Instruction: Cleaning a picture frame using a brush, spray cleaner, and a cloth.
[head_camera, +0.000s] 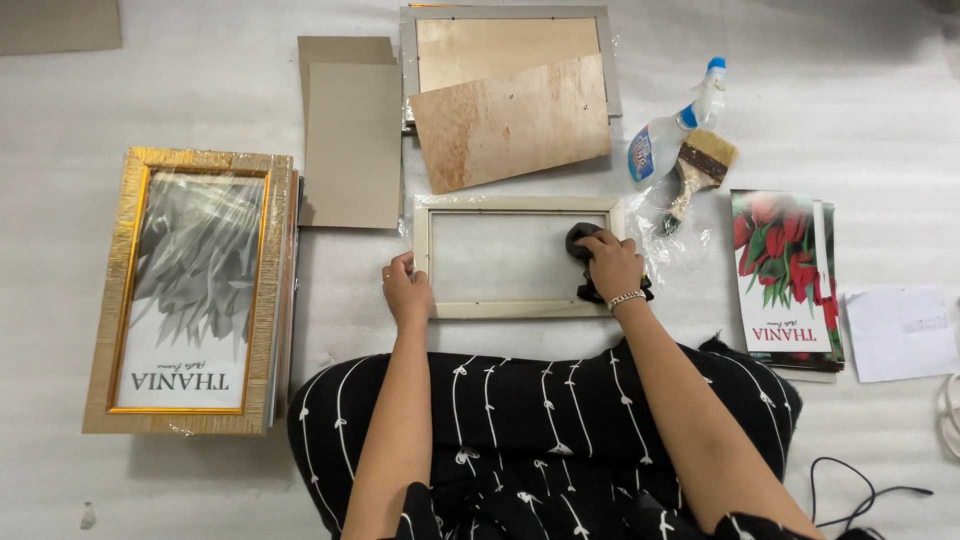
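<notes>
While the gold frame (190, 290) lies well to the left, a small pale frame (518, 257) sits on the floor just before the knees. Its glass looks stiff, slick and breakable, so the wooden edges seem the safest grip. The left hand (406, 290) clasps its left edge; the right hand (612, 264) presses a dark cloth (581, 240) on its right side.

A pale matt wooden frame (520, 258) with glossy glass, a dark cloth (580, 240), matt grey cardboard (352, 140) and a glossy gilt frame (190, 290) are noted.
</notes>
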